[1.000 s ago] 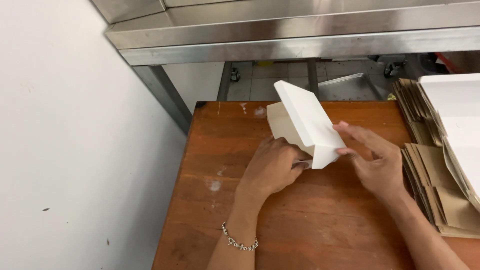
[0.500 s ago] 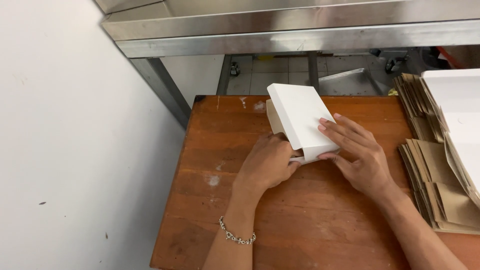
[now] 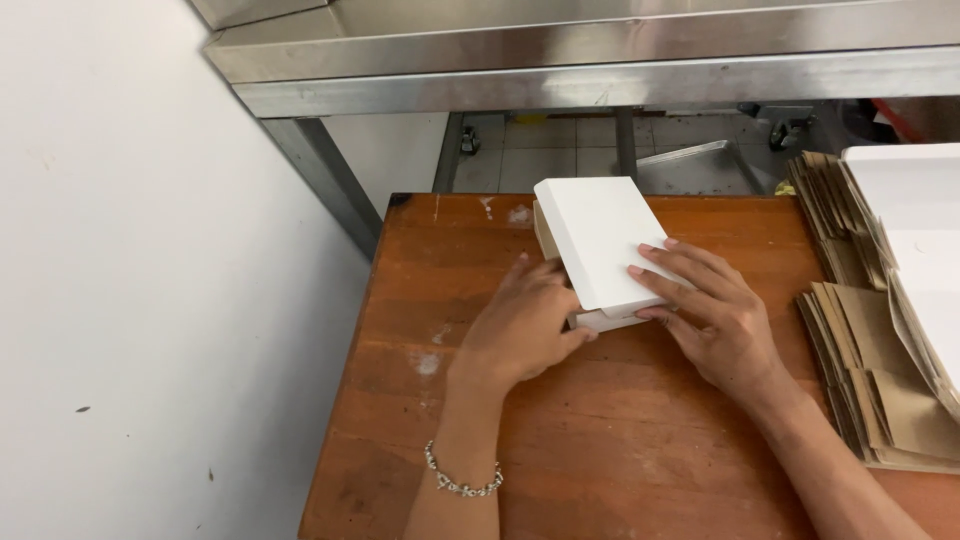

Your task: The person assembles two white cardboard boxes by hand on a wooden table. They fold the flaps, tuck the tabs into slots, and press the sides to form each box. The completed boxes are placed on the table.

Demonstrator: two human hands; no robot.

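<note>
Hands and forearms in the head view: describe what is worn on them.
Both forearms are bare, with no sleeves in view and no gloves. The left hand has a silver beaded chain bracelet around its wrist. The right hand shows no ring, watch or band on the parts in view. Fingernails look short and unpainted.

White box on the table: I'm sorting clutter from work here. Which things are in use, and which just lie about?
In use: flat white cardboard box, left hand, right hand, wooden table.
Lying about: stacked flat brown cardboard blanks, steel bench.
</note>
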